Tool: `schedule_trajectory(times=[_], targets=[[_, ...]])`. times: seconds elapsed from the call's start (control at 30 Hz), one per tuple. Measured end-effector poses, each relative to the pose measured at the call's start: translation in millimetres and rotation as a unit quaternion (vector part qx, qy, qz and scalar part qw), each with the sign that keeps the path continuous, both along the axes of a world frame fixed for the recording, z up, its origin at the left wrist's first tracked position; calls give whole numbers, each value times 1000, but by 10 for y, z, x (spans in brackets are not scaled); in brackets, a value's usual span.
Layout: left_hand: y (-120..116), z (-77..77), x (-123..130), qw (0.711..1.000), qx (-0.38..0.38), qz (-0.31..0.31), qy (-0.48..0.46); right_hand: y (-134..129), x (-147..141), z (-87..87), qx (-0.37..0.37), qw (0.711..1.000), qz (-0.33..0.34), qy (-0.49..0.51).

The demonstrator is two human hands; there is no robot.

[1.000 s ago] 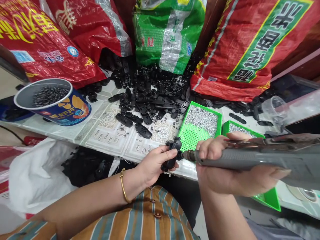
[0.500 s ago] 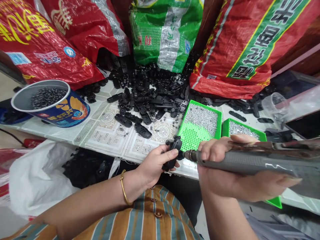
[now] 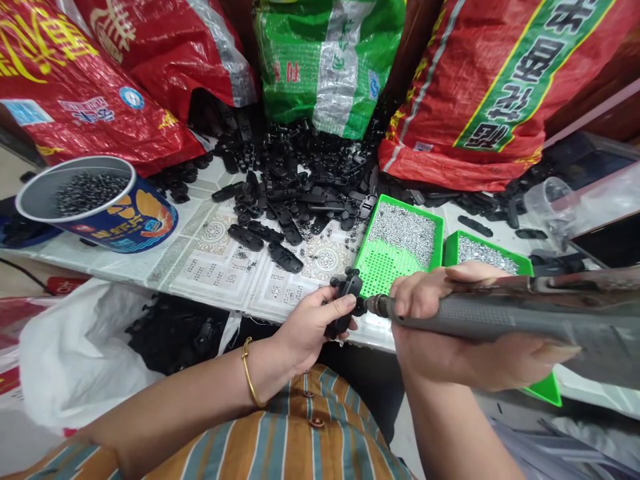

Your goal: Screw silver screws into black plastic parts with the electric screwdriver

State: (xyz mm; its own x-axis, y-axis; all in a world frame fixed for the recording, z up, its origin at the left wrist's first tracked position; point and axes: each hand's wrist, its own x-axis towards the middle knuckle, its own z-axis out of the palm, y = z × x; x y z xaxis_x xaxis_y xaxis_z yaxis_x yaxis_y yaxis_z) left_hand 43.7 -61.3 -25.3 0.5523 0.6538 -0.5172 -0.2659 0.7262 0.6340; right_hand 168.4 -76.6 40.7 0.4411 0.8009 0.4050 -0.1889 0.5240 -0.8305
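My left hand (image 3: 313, 323) pinches a small black plastic part (image 3: 346, 297) just past the front edge of the table. My right hand (image 3: 445, 333) is wrapped round a grey power screwdriver (image 3: 500, 320) that points left. Its tip meets or nearly meets the right side of the black part; the exact contact is too small to tell. Beyond the hands, a green tray (image 3: 441, 247) holds small silvery screws, and a second green tray (image 3: 453, 250) with screws sits to its right. Black plastic pieces (image 3: 285, 257) lie behind my left hand.
A blue tub (image 3: 140, 220) of small dark pieces stands at the left of the tiled table (image 3: 200, 293). Red bags (image 3: 480, 87) and a green bag (image 3: 295, 67) line the back behind a black heap. A clear cup (image 3: 547, 197) is at the right, a white sack (image 3: 75, 360) lower left.
The view has shifted slightly. Both hands keep their holds, and the screwdriver stays at the black part, its body a little further left in view.
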Motion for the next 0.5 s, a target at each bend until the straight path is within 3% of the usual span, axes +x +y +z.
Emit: schedule_trajectory(times=[0.5], targets=[[-45, -20, -1, 1000, -1, -11, 15, -15, -54, -92, 28, 998, 54, -3]])
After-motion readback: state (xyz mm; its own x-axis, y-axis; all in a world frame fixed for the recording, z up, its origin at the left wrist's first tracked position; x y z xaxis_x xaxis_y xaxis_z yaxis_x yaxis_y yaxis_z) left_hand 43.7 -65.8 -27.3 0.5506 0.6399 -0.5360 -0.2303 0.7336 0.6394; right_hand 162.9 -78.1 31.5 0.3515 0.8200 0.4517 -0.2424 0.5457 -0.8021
